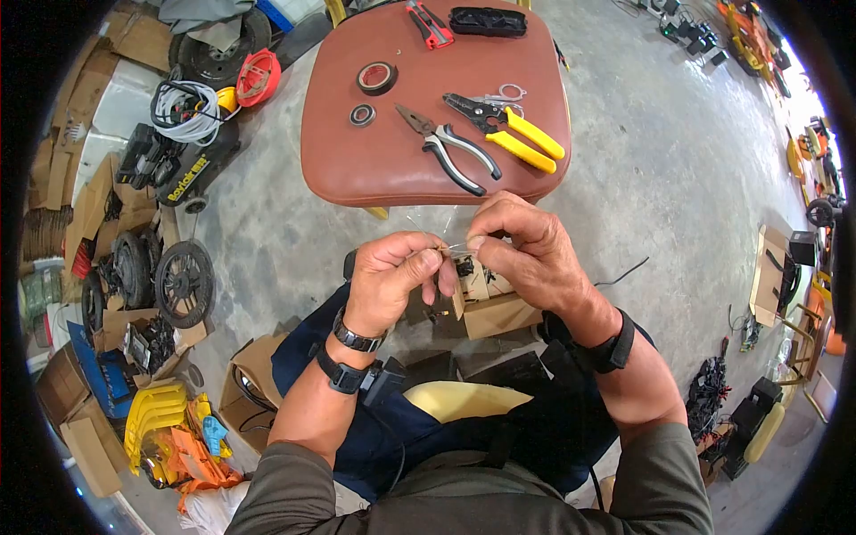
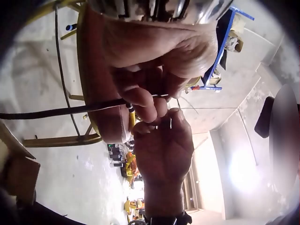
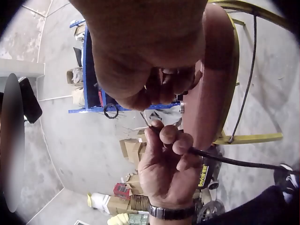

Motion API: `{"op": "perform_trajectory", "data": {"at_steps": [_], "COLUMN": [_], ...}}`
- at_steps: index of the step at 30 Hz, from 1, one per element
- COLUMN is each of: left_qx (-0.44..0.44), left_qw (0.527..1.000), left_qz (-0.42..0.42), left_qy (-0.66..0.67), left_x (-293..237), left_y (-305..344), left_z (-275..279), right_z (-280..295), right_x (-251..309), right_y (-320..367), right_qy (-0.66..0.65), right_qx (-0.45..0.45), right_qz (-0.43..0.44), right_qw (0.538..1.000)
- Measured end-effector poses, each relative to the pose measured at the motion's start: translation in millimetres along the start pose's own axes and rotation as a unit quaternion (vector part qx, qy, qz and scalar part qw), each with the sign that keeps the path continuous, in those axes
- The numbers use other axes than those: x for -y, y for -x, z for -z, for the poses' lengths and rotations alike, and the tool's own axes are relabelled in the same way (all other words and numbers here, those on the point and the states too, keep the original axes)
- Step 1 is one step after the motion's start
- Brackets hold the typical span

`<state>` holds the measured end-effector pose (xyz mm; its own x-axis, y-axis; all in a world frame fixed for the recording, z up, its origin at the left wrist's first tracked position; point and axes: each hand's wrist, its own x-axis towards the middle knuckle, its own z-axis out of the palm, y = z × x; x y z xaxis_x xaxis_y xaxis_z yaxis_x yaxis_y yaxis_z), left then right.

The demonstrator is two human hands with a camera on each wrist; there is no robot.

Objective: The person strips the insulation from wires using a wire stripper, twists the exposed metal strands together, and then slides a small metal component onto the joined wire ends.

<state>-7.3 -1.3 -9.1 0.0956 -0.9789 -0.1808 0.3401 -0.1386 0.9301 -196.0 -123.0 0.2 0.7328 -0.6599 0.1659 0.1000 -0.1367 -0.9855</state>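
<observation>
A black cable (image 3: 234, 161) runs into my left hand (image 1: 397, 272), whose thumb and fingers pinch it close to its end. Thin, pale wires (image 1: 456, 247) stick out of that end toward my right hand (image 1: 528, 248). Between thumb and index finger the right hand pinches these wires, a short way from the left fingertips. Both hands are just in front of a brown padded seat (image 1: 343, 165). On it lie grey-and-black pliers (image 1: 443, 147), yellow-handled wire strippers (image 1: 524, 143) and a roll of black tape (image 1: 383, 89).
A red utility knife (image 1: 431, 27), a black case (image 1: 488, 21), a small ring (image 1: 356, 121) and folding scissors (image 1: 513, 91) also lie on the seat. Below the hands stands an open cardboard box (image 1: 501, 317). Wheels (image 1: 185, 283) and cartons crowd the left floor.
</observation>
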Motion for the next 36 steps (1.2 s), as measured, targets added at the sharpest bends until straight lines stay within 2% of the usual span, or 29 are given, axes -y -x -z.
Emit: {"op": "perform_trajectory", "data": {"at_steps": [2, 5, 17, 20, 26, 29, 32, 36], "left_qx": [-0.002, -0.012, -0.038, -0.026, -0.006, -0.016, -0.035, -0.082], "left_qw": [1.000, 0.999, 0.994, 0.987, 0.979, 0.976, 0.976, 0.983], "left_qz": [-0.005, -0.031, -0.044, -0.035, -0.077, -0.057, -0.045, -0.018], "left_qy": [-0.009, -0.036, -0.089, -0.153, -0.187, -0.211, -0.212, -0.163], "left_x": [0.6, 2.0, -0.8, -0.6, -0.3, -3.2, -2.1, 0.6], "left_y": [0.0, 0.2, 1.8, 2.5, 0.6, 0.9, -0.3, 0.3], "left_z": [-0.3, -0.1, -1.4, -0.1, -3.3, -4.4, -4.1, -5.6], "right_z": [0.9, 2.8, 15.2, 14.5, 13.1, 11.8, 11.8, 6.0], "right_x": [-0.6, 5.1, 20.5, 18.2, 14.4, 16.8, 10.4, 16.6], "right_y": [-0.2, 2.1, -1.3, -2.0, -0.3, -0.6, -1.5, -0.6], "right_qy": [-0.014, -0.112, -0.079, -0.067, -0.058, 0.007, 0.070, 0.141], "right_qx": [0.007, -0.004, 0.075, 0.081, 0.043, 0.029, 0.035, 0.023], "right_qz": [-0.004, -0.103, -0.242, -0.249, -0.221, -0.155, 0.010, 0.054], "right_qw": [1.000, 0.988, 0.964, 0.963, 0.972, 0.987, 0.997, 0.988]}}
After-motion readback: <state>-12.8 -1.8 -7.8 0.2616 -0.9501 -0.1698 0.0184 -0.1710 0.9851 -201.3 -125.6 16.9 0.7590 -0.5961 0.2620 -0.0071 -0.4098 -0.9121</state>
